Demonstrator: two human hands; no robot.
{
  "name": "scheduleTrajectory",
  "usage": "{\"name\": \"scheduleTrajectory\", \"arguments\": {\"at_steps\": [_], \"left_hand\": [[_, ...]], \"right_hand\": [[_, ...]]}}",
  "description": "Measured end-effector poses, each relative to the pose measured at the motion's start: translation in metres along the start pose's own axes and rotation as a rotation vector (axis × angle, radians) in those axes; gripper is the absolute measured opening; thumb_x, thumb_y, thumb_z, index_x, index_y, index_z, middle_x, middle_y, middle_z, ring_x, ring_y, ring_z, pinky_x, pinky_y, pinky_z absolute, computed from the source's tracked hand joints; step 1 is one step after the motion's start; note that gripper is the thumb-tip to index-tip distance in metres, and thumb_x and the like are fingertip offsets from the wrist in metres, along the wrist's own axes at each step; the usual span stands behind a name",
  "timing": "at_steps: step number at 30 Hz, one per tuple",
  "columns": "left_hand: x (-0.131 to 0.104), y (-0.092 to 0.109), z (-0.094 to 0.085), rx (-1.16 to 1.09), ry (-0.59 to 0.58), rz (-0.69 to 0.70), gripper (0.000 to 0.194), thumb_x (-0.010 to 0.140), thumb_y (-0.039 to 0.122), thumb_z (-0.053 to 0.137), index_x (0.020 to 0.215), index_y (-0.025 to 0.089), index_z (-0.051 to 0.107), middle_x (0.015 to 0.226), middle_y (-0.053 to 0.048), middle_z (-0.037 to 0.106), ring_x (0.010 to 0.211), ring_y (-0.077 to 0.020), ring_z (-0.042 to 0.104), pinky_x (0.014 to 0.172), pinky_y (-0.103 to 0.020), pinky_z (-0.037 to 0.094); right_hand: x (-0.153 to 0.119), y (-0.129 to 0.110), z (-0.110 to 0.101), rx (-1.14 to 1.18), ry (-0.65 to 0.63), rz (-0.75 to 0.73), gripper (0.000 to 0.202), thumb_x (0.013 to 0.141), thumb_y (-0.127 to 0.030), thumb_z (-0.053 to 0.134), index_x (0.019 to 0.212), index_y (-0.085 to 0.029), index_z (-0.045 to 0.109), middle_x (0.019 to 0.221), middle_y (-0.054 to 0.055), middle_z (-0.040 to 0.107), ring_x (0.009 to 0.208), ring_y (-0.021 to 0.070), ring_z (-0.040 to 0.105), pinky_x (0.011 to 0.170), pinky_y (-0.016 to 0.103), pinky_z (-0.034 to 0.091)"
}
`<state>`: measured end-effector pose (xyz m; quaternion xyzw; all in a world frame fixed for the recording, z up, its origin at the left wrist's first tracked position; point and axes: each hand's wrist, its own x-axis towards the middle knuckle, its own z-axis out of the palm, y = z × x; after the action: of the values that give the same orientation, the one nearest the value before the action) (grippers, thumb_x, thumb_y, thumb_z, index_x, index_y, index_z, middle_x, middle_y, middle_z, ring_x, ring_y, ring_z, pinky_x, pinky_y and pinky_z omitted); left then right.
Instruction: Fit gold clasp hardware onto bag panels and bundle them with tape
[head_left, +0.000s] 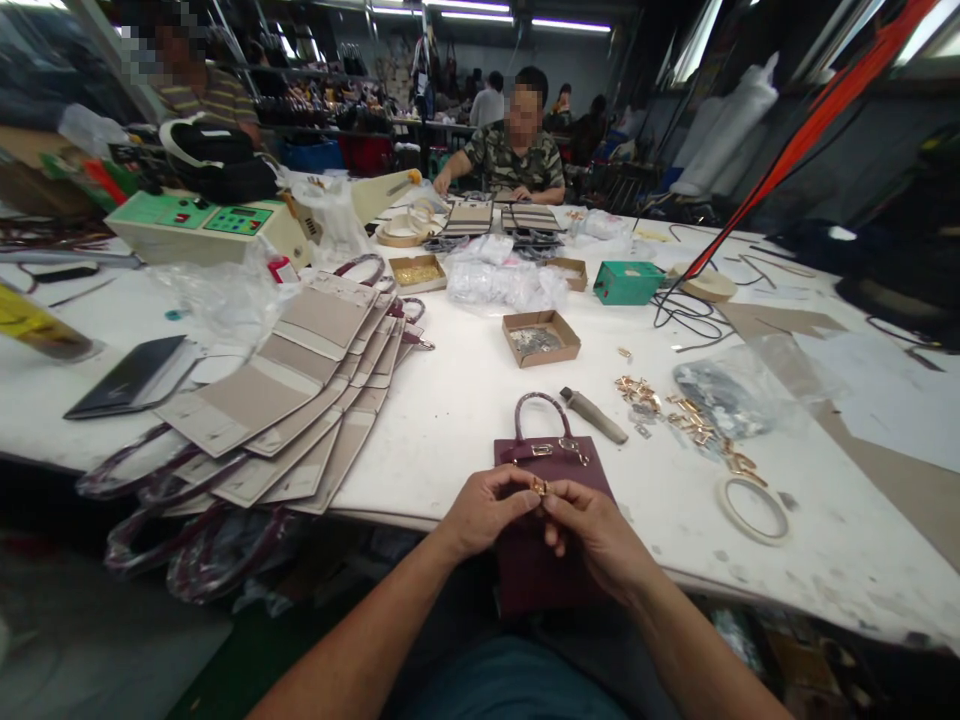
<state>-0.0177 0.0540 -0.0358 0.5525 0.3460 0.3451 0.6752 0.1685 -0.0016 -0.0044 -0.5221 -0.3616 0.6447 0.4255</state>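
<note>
Both hands meet over a dark burgundy handbag panel that lies across the table's front edge, with a wrapped handle and gold fittings at its top. Between the fingertips is a small gold metal fitting. My left hand pinches it from the left with thumb and forefinger. From the right, the thumb and forefinger of my right hand close on the same piece. Its exact shape is partly hidden by the fingers. Beyond the bag lies a cutter with a wrapped handle.
Fanned beige-lined bag panels are stacked on the left. Loose gold fittings, a plastic bag of parts and a tape roll lie to the right. A cardboard tray of metal pieces stands ahead. Across the table sits a person in camouflage.
</note>
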Motion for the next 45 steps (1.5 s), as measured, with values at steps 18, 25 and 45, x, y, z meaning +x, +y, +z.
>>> {"name": "scheduleTrajectory", "arguments": {"at_steps": [18,25,45], "left_hand": [[0.005,0.001,0.011,0.173,0.118,-0.026,0.031,0.078,0.038,0.085,0.099,0.017,0.08,0.099,-0.007,0.079,0.092,-0.0212,0.072,0.088,-0.031,0.055],[0.01,-0.004,0.007,0.097,0.097,-0.152,0.041,0.069,0.043,0.091,0.098,0.016,0.083,0.094,-0.008,0.081,0.085,-0.0214,0.073,0.079,-0.029,0.056],[0.008,-0.002,0.004,0.07,0.097,0.045,0.023,0.075,0.029,0.089,0.095,0.02,0.084,0.095,-0.006,0.075,0.089,-0.0187,0.07,0.082,-0.028,0.054]], "right_hand": [[-0.003,-0.001,-0.014,-0.702,0.255,-0.378,0.017,0.093,-0.038,0.068,0.088,-0.024,0.076,0.092,0.004,0.076,0.087,0.0225,0.07,0.082,0.034,0.053],[0.0,0.0,-0.021,-0.647,0.162,-0.339,0.014,0.09,-0.038,0.072,0.09,-0.024,0.075,0.094,0.002,0.075,0.088,0.0211,0.07,0.082,0.033,0.054],[0.012,-0.008,-0.027,-0.57,0.035,-0.317,0.02,0.095,-0.039,0.067,0.09,-0.024,0.077,0.092,0.002,0.078,0.086,0.0203,0.071,0.082,0.031,0.052]]}}
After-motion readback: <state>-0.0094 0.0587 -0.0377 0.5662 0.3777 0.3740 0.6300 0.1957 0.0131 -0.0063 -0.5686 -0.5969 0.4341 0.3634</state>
